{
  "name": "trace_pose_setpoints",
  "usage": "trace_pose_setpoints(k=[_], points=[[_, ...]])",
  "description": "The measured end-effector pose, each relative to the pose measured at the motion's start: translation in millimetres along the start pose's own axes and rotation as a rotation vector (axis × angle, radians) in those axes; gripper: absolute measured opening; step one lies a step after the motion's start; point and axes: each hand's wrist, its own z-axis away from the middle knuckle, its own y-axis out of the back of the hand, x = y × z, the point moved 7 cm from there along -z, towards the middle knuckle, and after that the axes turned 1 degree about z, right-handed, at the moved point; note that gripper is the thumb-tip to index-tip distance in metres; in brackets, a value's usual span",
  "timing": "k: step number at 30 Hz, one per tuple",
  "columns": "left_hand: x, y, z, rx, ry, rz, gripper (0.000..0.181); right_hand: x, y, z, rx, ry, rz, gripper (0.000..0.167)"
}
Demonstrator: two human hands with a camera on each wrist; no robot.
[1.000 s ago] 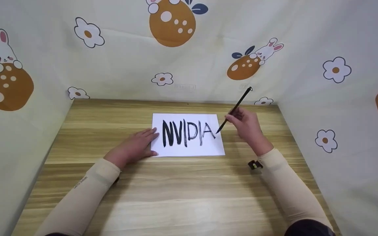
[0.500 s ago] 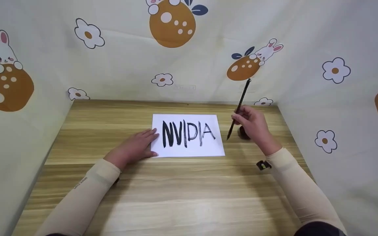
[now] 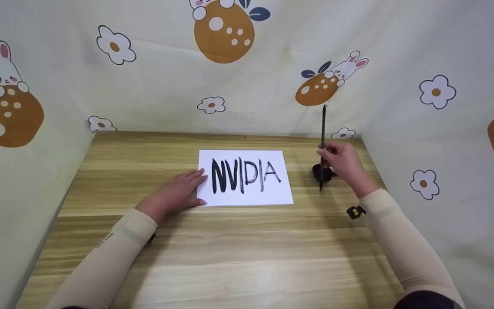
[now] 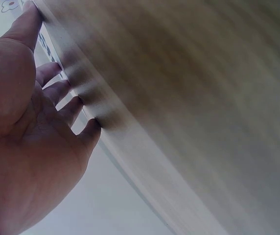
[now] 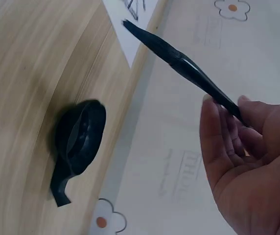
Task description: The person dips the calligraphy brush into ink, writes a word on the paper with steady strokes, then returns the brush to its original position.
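A white sheet of paper (image 3: 245, 199) with black brushed letters reading NVIDIA lies on the wooden table. My left hand (image 3: 176, 191) rests with fingers spread on the paper's left edge; the left wrist view shows the fingers (image 4: 71, 110) touching down along that edge. Between thumb and fingers, my right hand (image 3: 344, 162) pinches a black ink brush (image 5: 179, 61), held nearly upright to the right of the paper. The brush tip is apart from the paper. Behind the brush sits a small black dish with a handle (image 5: 81, 137), partly hidden in the head view.
The wooden table (image 3: 230, 257) is bordered at the back and sides by pale cloth (image 3: 161, 77) printed with rabbits, oranges and flowers. A small black device (image 3: 355, 211) is strapped at the right wrist.
My right hand has moved right with the brush, from beside the last letter to over the black dish, and the brush has turned more upright. The left hand and paper stay put.
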Motion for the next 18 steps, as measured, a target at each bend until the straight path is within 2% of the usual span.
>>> trace_pose_setpoints(k=[6,13,18], points=[[0.2,0.8,0.8,0.006,-0.006,-0.001,0.086,18,16,-8.0,-0.022,-0.047,0.026,0.026],[1.5,1.6,1.4,0.005,-0.001,0.009,0.084,36,26,-15.8,-0.103,-0.096,0.180,0.025],[2.4,2.1,2.1,0.001,-0.002,0.008,0.083,48,29,-22.4,-0.120,-0.117,0.184,0.029]])
